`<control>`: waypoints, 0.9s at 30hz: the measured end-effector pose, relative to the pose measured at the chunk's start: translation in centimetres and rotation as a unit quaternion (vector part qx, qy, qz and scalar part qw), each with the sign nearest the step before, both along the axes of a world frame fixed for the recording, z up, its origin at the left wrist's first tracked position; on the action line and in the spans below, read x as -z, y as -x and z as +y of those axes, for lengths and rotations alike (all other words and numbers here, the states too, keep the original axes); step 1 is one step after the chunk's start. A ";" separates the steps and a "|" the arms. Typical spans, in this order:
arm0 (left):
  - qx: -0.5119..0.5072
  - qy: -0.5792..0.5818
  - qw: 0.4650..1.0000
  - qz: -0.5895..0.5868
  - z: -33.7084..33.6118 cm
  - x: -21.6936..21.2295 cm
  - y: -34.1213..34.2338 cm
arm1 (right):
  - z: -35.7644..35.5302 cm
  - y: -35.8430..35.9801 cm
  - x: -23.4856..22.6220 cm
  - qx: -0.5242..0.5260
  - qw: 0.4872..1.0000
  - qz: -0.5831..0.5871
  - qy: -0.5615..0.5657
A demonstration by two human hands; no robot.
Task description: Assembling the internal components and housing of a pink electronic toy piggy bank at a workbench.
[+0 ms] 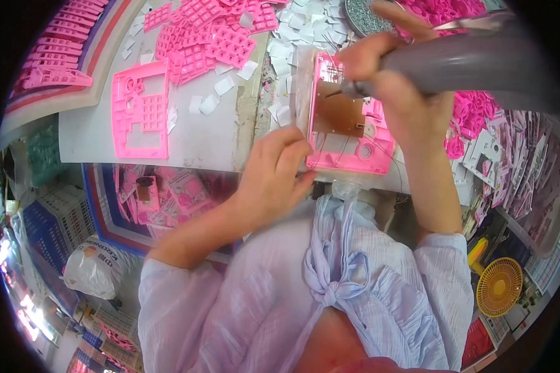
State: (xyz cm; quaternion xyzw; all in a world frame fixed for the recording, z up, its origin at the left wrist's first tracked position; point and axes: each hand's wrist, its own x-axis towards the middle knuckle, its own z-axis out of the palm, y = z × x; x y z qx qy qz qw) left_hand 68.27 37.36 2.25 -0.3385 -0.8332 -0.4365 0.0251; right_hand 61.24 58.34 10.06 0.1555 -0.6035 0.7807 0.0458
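Right hand (404,93) clenched around grey electric screwdriver (454,62), tip on brown circuit board (339,112) inside pink plastic housing (348,155) at bench (205,143) near edge. Left hand (270,174) steadies housing's left edge, fingers pressed against it. Another pink frame (140,112) lies well left.

Far table (205,140): an empty pink frame (140,110), pink key grids (208,40), scattered white paper squares (305,28).
Left edge: stacked pink parts (59,43).
Below left: blue crates (53,224), white bag (93,270).
Right: yellow fan (499,287).
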 end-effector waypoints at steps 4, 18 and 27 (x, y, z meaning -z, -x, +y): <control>-0.013 -0.052 0.994 -0.092 0.1 -1.4 -0.2 | 3.4 -3.8 1.4 -0.036 0.918 0.065 -0.390; -0.007 0.053 0.999 -0.005 2.7 -2.5 4.9 | 4.5 -3.6 3.9 -0.039 0.893 0.066 -0.444; 0.020 -0.004 0.998 -0.053 3.0 -1.3 5.8 | 4.4 -3.3 4.1 -0.036 0.911 0.002 -0.410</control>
